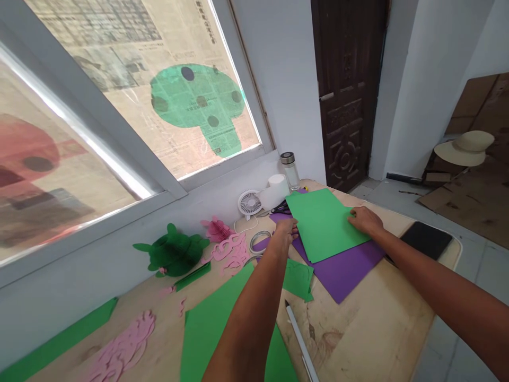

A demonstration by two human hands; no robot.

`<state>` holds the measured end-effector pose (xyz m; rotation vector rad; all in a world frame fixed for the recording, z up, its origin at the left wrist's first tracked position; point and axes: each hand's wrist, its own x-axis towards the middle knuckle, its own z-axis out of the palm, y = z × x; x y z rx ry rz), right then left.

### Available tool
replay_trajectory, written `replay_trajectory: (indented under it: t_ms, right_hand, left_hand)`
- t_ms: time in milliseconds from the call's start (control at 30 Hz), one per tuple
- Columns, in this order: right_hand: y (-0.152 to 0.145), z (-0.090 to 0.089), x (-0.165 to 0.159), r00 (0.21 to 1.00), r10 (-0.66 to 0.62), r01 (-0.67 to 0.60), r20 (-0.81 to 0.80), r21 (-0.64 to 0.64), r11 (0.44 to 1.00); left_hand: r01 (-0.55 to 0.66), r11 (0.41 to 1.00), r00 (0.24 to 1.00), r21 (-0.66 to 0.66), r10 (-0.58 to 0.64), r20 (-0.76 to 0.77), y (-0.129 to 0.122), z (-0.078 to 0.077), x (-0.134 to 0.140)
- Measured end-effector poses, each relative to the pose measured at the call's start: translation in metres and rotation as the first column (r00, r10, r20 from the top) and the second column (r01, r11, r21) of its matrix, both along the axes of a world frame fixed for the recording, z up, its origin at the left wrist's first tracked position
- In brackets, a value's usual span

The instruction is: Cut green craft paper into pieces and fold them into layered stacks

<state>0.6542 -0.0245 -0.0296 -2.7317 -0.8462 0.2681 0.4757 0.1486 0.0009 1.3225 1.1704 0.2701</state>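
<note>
a wooden counter (358, 331) carries everything, with the upper green sheet (324, 225), a stiff piece of paper, on its far right part between the two hands. nearer than the upper green sheet and to its left, another green paper sheet (210, 329) lies partly hidden under the left forearm. a purple paper sheet (338, 276) is beneath the upper green sheet, jutting out at its near side. right of it rests a flat black object (425, 241). well to its left stands a green paper-craft figure (175, 252), with pink paper cut-outs (234, 254) closer in. just beyond its far left corner is a lidded glass bottle (291, 175); a small white fan (249, 202) stands farther left. the right hand (366, 220) pinches the right edge of the upper green sheet with bent fingers. the left hand (286, 231) is at its left edge, fingers slightly curled; whether they grip it, i cannot tell. nearer than it lies a white pen (301, 340); black scissors (280, 207) rest just beside its left edge.
</note>
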Motion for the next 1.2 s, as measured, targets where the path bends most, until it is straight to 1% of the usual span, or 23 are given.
replay_trajectory:
  t_ms: [100, 167, 267, 333, 467, 600, 700, 833, 933, 1000, 1100, 1200]
  right_hand:
    - [0.000, 0.000, -0.001, 1.000, -0.003, 0.003, 0.022, 0.012, 1.000]
    - [0.000, 0.000, -0.002, 0.999, -0.007, 0.007, 0.035, 0.017, 1.000]
    - [0.000, -0.001, -0.002, 0.999, -0.009, 0.008, 0.051, 0.019, 1.000]
    - [-0.001, -0.001, -0.003, 0.998, -0.007, 0.006, 0.060, 0.017, 1.000]
    - [-0.002, -0.001, -0.005, 0.997, -0.001, 0.000, 0.078, 0.018, 1.000]
    - [-0.003, -0.001, -0.007, 0.996, -0.002, -0.001, 0.090, 0.033, 0.999]
    - [-0.004, -0.002, -0.009, 0.996, -0.008, 0.002, 0.091, 0.061, 0.998]
    - [-0.005, 0.000, -0.012, 0.996, -0.026, 0.016, 0.079, 0.126, 0.992]
    - [-0.006, 0.006, -0.016, 0.997, -0.041, 0.027, 0.066, 0.209, 0.978]
    - [-0.003, 0.014, -0.021, 0.998, -0.040, 0.022, 0.057, 0.293, 0.956]
    - [0.009, 0.027, -0.034, 0.999, 0.032, -0.028, -0.002, 0.445, 0.895]
    - [0.029, 0.035, -0.053, 0.974, 0.181, -0.067, -0.137, 0.588, 0.806]
  left_hand:
    - [0.029, 0.992, 1.000, 0.123, -0.029, 0.002, -0.008, -0.004, 0.004]
    - [0.055, 0.971, 0.998, 0.231, -0.061, 0.018, -0.018, -0.007, 0.007]
    - [0.101, 0.914, 0.992, 0.394, -0.124, 0.034, -0.038, -0.008, 0.010]
    - [0.148, 0.868, 0.986, 0.474, -0.168, 0.000, -0.051, -0.007, 0.012]
    - [0.264, 0.777, 0.964, 0.571, -0.235, -0.125, -0.072, 0.000, 0.011]
    - [0.357, 0.687, 0.934, 0.633, -0.282, -0.220, -0.085, 0.007, 0.007]
    - [0.388, 0.646, 0.921, 0.658, -0.292, -0.257, -0.092, 0.009, 0.005]
    - [0.382, 0.633, 0.924, 0.674, -0.279, -0.262, -0.095, 0.009, 0.003]
    - [0.350, 0.650, 0.937, 0.675, -0.242, -0.252, -0.097, 0.009, 0.002]
    - [0.329, 0.662, 0.944, 0.673, -0.218, -0.248, -0.098, 0.008, 0.001]
    - [0.313, 0.659, 0.950, 0.684, -0.205, -0.237, -0.100, 0.005, -0.002]
    - [0.310, 0.652, 0.950, 0.692, -0.199, -0.239, -0.103, 0.001, -0.004]
